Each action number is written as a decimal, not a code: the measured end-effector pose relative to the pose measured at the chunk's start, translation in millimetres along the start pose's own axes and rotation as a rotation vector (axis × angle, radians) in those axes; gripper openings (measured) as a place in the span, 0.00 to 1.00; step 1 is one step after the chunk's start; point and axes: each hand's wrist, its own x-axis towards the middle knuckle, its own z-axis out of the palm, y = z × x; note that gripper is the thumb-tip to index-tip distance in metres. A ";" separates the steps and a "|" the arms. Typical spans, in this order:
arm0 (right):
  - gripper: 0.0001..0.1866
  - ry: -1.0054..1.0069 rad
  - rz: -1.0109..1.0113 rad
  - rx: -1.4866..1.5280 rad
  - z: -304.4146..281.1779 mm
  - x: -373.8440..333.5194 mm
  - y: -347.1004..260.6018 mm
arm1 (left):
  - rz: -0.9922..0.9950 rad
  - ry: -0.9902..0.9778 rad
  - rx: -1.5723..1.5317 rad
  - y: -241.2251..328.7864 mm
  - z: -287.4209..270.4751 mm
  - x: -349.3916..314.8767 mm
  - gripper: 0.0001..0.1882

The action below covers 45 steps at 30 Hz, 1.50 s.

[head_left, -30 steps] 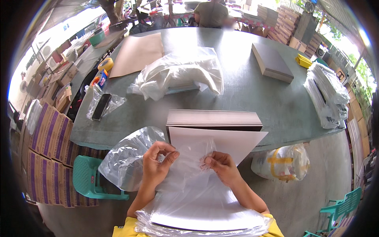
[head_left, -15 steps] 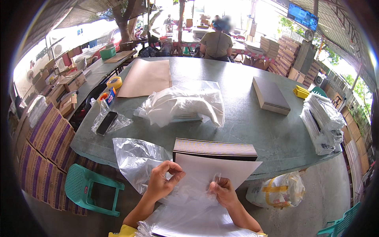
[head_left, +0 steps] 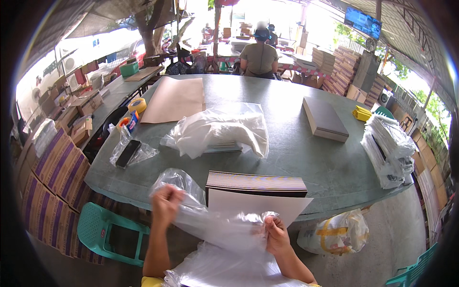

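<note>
Between my hands a clear plastic bag (head_left: 224, 224) is stretched out, partly smeared by motion. My left hand (head_left: 166, 203) is closed on the bag's left part, its fingers a little blurred. Thumb and fingers of my right hand (head_left: 276, 233) pinch the bag's right edge. Behind the bag, a white sheet (head_left: 282, 204) leans on a thick stack of boards (head_left: 256, 184) with dark and pale layered edges, at the table's near edge. Closer to me, more clear plastic (head_left: 210, 268) lies over white sheets at the lower edge of the view.
On the green table (head_left: 282, 150) lie a heap of plastic bags (head_left: 224, 126), brown paper (head_left: 174, 100), a phone (head_left: 128, 154), tape rolls (head_left: 137, 105), a dark stack of boards (head_left: 327, 119) and bagged packs (head_left: 389, 148). A green stool (head_left: 95, 225) and a filled bag (head_left: 334, 234) stand below.
My left hand has moved left and up, drawing the clear bag out between both hands. My right hand stays near its place, gripping the bag. The view has shifted slightly.
</note>
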 end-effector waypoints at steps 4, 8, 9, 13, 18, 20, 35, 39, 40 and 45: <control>0.05 -0.095 -0.015 -0.250 10.9 7.9 6.6 | -0.010 0.377 -0.252 18.0 -20.3 8.3 0.08; 0.08 -0.051 0.011 -0.585 7.3 5.0 15.3 | 0.403 -0.525 -0.062 77.4 20.8 -21.6 0.11; 0.10 -0.047 -0.006 -0.680 10.9 2.7 15.5 | 0.416 -0.637 -0.137 83.4 34.3 -30.3 0.11; 0.13 0.050 0.034 -0.738 7.4 -2.5 14.2 | 0.323 -0.784 -0.246 81.3 56.6 -45.4 0.12; 0.13 0.011 0.044 -0.498 17.5 1.2 15.1 | 0.166 -0.733 -0.335 75.5 55.7 -48.4 0.09; 0.14 -0.016 0.055 -0.496 22.1 2.2 15.8 | 0.109 -0.695 -0.373 70.0 51.7 -48.5 0.07; 0.16 -0.174 0.132 -0.768 24.3 8.9 8.0 | 0.009 -0.701 -0.464 42.1 38.6 -42.9 0.05; 0.13 -0.115 0.054 -0.796 19.0 8.3 13.3 | 0.093 -0.701 -0.424 35.3 47.6 -42.9 0.06; 0.13 -0.102 0.027 -0.769 17.7 8.8 13.8 | 0.090 -0.690 -0.421 37.1 49.2 -43.8 0.06; 0.06 -0.077 0.094 -0.611 17.0 8.5 11.9 | 0.021 -0.675 -0.462 42.7 45.5 -45.1 0.07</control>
